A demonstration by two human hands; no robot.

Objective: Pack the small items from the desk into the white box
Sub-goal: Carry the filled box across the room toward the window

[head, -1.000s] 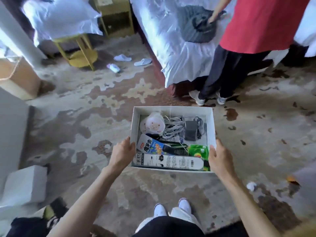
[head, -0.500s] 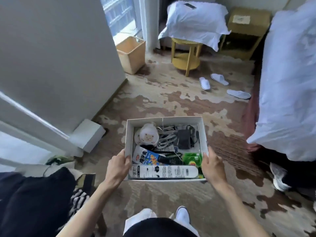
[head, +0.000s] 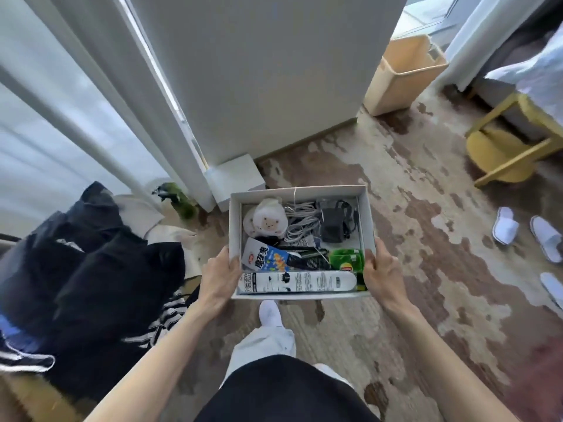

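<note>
A: What is counted in the box (head: pixel 300 192)?

B: One box is seen, open-topped, held above the carpet (head: pixel 411 239). Inside, one sheep toy (head: pixel 268 222) is counted at the far left, one bundle of grey cable (head: pixel 300 220) beside it, and one black charger (head: pixel 333 222) at the far right. Nearer the body, one blue-and-white packet (head: pixel 265 257), one black comb (head: pixel 307 262) and one green packet (head: pixel 347 260) are laid in a row. One long white pack (head: pixel 297 281) is set along the near wall.

A: And outside it?

B: Three white slippers (head: pixel 505 225) are seen on the carpet to the right, one tan bin (head: pixel 402 74) by the wall, one yellow stool (head: pixel 505 147), and a heap of dark clothes (head: pixel 91 269) to the left.

A: How is the box held?

B: The left hand (head: pixel 219 277) is pressed against the left wall, fingers curled under, thumb laid over the rim. The right hand (head: pixel 382 271) is closed on the right wall in the same way. Nothing else is touched by either hand.
</note>
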